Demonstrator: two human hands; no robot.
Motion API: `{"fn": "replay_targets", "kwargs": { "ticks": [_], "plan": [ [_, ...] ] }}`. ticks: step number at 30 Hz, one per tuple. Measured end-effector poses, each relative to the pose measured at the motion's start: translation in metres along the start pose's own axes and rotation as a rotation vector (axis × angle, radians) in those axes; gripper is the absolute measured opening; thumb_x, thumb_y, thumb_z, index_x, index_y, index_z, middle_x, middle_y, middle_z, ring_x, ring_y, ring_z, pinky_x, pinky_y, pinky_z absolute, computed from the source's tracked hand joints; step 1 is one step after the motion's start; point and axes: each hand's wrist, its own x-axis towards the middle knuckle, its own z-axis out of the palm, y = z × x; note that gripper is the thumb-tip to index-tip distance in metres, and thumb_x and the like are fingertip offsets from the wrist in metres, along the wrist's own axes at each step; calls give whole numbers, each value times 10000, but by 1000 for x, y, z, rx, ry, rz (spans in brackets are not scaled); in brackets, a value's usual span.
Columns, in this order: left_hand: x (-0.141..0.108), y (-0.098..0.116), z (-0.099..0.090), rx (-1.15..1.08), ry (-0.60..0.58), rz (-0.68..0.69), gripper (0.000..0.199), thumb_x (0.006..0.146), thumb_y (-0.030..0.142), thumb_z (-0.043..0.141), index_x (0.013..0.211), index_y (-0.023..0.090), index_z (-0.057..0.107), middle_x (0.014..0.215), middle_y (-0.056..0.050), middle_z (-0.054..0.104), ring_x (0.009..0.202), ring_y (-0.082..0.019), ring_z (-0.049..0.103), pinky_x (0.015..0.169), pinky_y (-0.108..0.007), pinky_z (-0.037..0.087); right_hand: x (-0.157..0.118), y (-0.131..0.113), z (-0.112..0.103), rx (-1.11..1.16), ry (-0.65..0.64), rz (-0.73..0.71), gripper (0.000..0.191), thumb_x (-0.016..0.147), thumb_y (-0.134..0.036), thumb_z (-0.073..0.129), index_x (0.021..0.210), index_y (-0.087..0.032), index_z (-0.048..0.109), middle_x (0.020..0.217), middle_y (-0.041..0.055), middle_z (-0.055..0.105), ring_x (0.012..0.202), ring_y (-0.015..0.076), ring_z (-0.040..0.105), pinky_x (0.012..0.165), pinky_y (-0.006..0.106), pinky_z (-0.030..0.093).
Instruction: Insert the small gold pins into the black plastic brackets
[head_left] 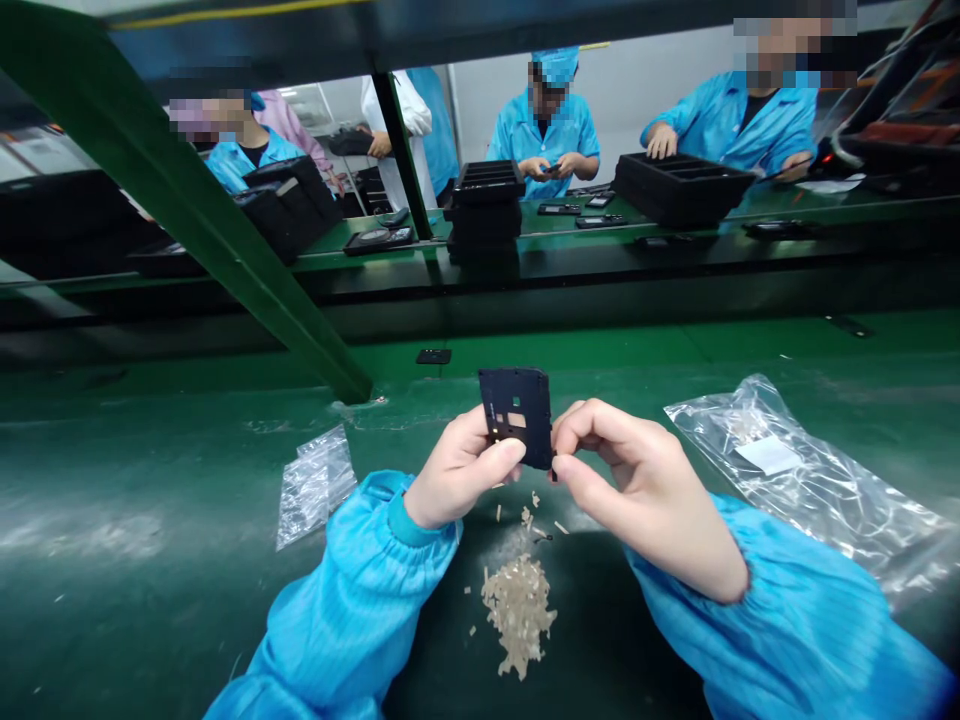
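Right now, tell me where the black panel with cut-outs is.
The black panel is near the middle of the head view, above the pale scraps, gripped by the left hand, with the right hand at its lower right corner.

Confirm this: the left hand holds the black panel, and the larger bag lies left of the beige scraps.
Wrong side: the head view shows the larger bag lying right of the beige scraps, while the left hand holds the black panel.

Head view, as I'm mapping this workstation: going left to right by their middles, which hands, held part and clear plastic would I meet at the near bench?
Smaller clear plastic → left hand → dark panel → right hand → larger clear bag.
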Motion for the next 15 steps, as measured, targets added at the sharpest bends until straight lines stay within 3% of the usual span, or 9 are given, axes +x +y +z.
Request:
{"fn": "replay_targets", "kwargs": {
  "ticks": [8, 15],
  "plan": [
    [1, 0, -1, -79, -41, 36, 257, 787, 425, 579, 797, 168, 570, 609, 6, 512, 504, -85, 457, 482, -224, 387, 0, -1, 0, 70, -38, 29, 147, 765, -77, 502, 669, -187, 490, 642, -14, 555, 589, 100, 530, 568, 217, 442],
    [1, -1, -4, 18, -73, 14, 334, 786, 506, 538, 796, 174, 569, 576, -3, 497, 507, -106, 444, 489, -249, 366, -1, -2, 0, 21, -30, 14, 162, 736, -60, 509, 644, -190, 481, 621, -17, 551, 579, 101, 523, 556, 217, 437]
  ]
}}
